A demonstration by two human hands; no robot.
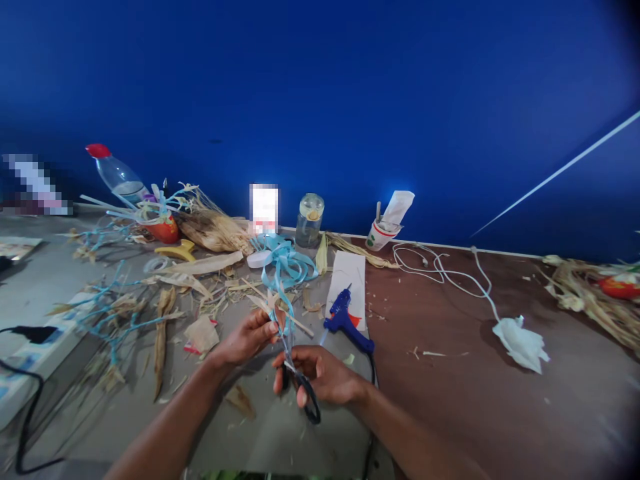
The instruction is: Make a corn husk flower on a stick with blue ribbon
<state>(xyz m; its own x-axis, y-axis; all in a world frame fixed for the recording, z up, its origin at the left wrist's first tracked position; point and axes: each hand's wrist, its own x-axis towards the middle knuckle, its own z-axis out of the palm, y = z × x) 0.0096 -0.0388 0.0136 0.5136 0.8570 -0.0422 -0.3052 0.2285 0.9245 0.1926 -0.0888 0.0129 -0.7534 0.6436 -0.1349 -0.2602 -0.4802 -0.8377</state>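
Note:
My right hand (320,373) grips a pair of black-handled scissors (311,398), its fingers in and around the loops. The blades point away from me and up toward my left hand (255,335). That hand is closed in a pinch on a light-blue ribbon (287,307) and a pale strip of dry husk (260,301), close to the scissor tips. From there the ribbon runs back into a loose heap of loops. Whether the blades are touching the ribbon I cannot tell. A blue glue gun (345,320) lies right of my hands on a white sheet (349,267).
Dry husks (215,227) and scraps litter the left side, with blue-wrapped stems (113,313) beyond a power strip (45,353). A glass jar (309,220), a lit screen (264,208) and a paper cup (383,235) stand along the blue wall. White cable (443,270) lies right.

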